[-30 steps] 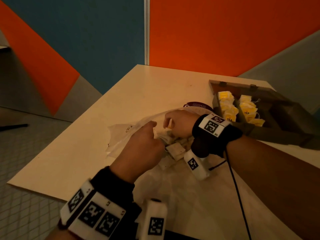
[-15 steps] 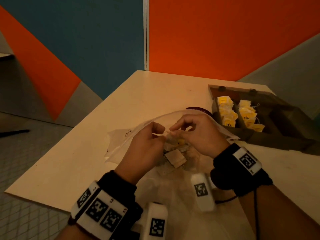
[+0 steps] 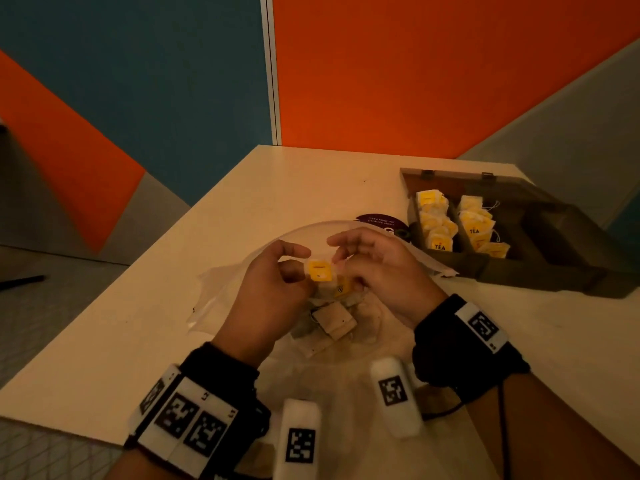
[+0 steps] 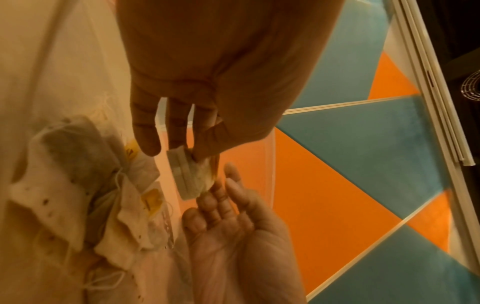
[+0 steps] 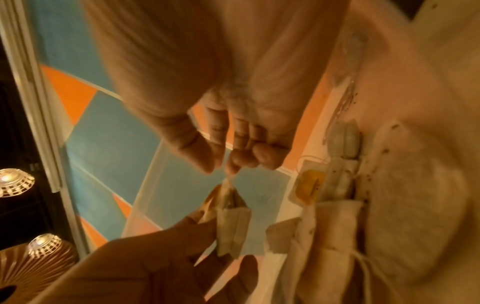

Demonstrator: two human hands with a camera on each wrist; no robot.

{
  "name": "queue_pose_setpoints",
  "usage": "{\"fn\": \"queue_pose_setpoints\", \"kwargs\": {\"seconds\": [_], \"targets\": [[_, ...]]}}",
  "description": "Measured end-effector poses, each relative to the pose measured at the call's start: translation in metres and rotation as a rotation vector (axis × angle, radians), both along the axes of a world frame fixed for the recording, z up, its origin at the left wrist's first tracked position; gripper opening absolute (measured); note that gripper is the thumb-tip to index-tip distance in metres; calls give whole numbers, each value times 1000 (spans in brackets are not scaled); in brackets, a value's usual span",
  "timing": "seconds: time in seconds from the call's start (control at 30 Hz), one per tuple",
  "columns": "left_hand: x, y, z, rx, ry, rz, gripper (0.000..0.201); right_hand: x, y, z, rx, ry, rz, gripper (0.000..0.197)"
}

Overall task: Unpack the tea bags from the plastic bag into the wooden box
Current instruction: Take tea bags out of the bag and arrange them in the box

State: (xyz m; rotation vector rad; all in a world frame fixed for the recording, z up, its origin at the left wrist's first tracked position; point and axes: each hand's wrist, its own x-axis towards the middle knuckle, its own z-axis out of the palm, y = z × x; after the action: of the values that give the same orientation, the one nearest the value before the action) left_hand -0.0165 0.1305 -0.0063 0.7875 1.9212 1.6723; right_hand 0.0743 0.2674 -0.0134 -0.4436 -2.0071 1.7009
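Both my left hand (image 3: 266, 292) and right hand (image 3: 381, 271) pinch one tea bag (image 3: 320, 270) above the plastic bag (image 3: 221, 289) on the pale bench (image 3: 242, 202). Right of it lies the open wooden box (image 3: 554, 237), near the bench's far edge, under orange-and-blue walls (image 3: 415, 64).

A pale cream rectangular table (image 3: 145, 327) carries a crumpled clear plastic bag (image 3: 221, 292), an open dark wooden box (image 3: 540, 271) and a round purple sticker (image 3: 381, 221)

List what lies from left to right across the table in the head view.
Plastic bag → left hand → yellow-tagged tea bag held between both hands → right hand → wooden box with tea bags filling its left compartments.
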Motion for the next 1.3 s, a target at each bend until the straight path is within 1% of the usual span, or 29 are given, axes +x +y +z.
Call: {"fn": "queue_pose_setpoints", "kwargs": {"seconds": [0.07, 0.13, 0.23, 0.3, 0.37, 0.43, 0.53, 0.6, 0.67, 0.73, 0.77, 0.83, 0.9, 1.03, 1.1, 1.2, 1.3], "targets": [[-1, 0, -2, 19, -24, -13, 34, -2, 0, -4, -34, -68, -25, 21], [0, 0, -2, 35, -51, -31, 33, -2, -2, -6, -16, -113, 12, 12], [-1, 1, -3, 36, -69, -37, 33, -3, -3, -7, 47, -105, -6, 3], [-2, 2, -4, 31, -124, -25, 33, -4, -1, -6, 15, -72, -52, 7], [-2, 2, -4, 15, -184, -38, 26, -4, 0, -6, -29, -49, -83, 11], [0, 3, -4, 5, -199, -54, 18, -4, -1, -5, -41, -36, -74, 11], [2, 3, -8, 10, -182, -26, 16, -4, 0, -4, -50, -30, -69, 11], [2, 3, -11, 29, -186, 3, 21, -5, 7, -7, 12, -73, -130, 9], [3, 3, -11, 41, -198, 46, 28, -6, 17, -13, 173, -190, -192, 9], [3, 4, -10, 44, -205, 82, 27, -6, 24, -19, 340, -319, -196, 15], [2, 4, -10, 45, -209, 94, 26, -6, 25, -21, 388, -369, -187, 18], [1, 4, -10, 42, -223, 106, 21, -6, 26, -23, 421, -423, -171, 23], [1, 4, -11, 36, -247, 113, 15, -8, 27, -24, 466, -419, -150, 26], [0, 5, -13, 7, -241, 121, 21, -17, 29, -25, 531, -412, -102, 25], [-1, 5, -15, 2, -235, 119, 20, -21, 30, -27, 584, -446, -84, 20], [-3, 5, -16, 4, -239, 120, 15, -20, 29, -24, 627, -437, -107, 10], [-5, 5, -19, 8, -256, 130, 14, -16, 30, -23, 658, -351, -176, 17]]}}
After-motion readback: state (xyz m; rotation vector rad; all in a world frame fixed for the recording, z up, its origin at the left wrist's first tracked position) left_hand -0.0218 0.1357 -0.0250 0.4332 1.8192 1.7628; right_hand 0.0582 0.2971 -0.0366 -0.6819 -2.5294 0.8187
